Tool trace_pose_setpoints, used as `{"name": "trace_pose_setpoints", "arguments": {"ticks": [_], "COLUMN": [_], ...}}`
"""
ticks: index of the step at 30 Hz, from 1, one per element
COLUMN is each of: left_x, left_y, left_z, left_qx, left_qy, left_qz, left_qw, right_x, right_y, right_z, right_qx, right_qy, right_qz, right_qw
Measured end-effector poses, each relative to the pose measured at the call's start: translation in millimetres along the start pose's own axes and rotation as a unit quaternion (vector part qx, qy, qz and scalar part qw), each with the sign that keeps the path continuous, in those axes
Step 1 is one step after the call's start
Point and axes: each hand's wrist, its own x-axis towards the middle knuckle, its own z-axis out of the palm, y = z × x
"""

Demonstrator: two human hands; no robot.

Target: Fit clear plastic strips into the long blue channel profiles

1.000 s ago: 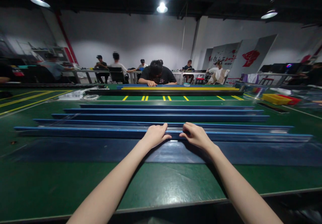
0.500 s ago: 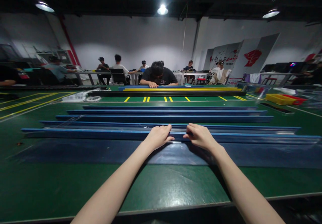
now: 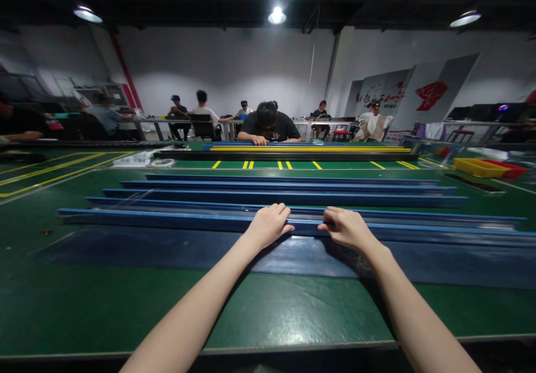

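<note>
A long blue strip with a raised rim (image 3: pixel 159 217) runs across the green table in front of me. My left hand (image 3: pixel 270 225) has its fingers over the rim and its thumb on the near side. To its right, my right hand (image 3: pixel 345 228) grips the same strip with curled fingers, a short gap away. A wide, dark, glossy flap (image 3: pixel 146 247) lies flat on the near side of the strip, below both hands. Close behind the hands runs another blue rim (image 3: pixel 402 214), parallel to the first. What the fingertips press on is partly hidden.
Farther back lie more blue strips (image 3: pixel 285 199), then a yellow strip (image 3: pixel 310 149) and a black one (image 3: pixel 293 156). A co-worker (image 3: pixel 270 124) leans over the table's far side. Yellow and red trays (image 3: pixel 481 167) stand at right, near a dark flat object (image 3: pixel 475 183). The table's front edge (image 3: pixel 335 345) is close.
The view has turned slightly left and tilted. The front blue strip and its flap have shifted a little right with my hands. The gap between my hands has widened slightly.
</note>
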Motion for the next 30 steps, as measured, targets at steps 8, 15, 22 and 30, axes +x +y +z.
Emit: {"name": "trace_pose_setpoints", "arguments": {"ticks": [8,15,22,30], "left_x": [1.4,1.6,2.1,1.9], "left_y": [1.0,3.0,3.2,2.2], "left_z": [-1.4,-4.3,-6.9,-5.2], "left_qx": [0.003,-0.022,-0.059,-0.054], "left_qy": [0.0,-0.015,-0.032,-0.033], "left_qz": [0.0,-0.017,-0.045,-0.052], "left_qw": [1.0,1.0,0.997,0.997], "right_x": [0.2,-0.6,-1.1,-1.1], "right_y": [-0.8,-3.0,-3.5,-3.4], "right_z": [-2.0,-3.2,-3.4,-3.2], "right_qx": [0.001,0.022,0.033,0.038], "right_qy": [-0.01,0.007,0.012,0.007], "right_qz": [0.008,0.018,0.021,0.021], "right_qw": [1.0,1.0,0.999,0.999]}}
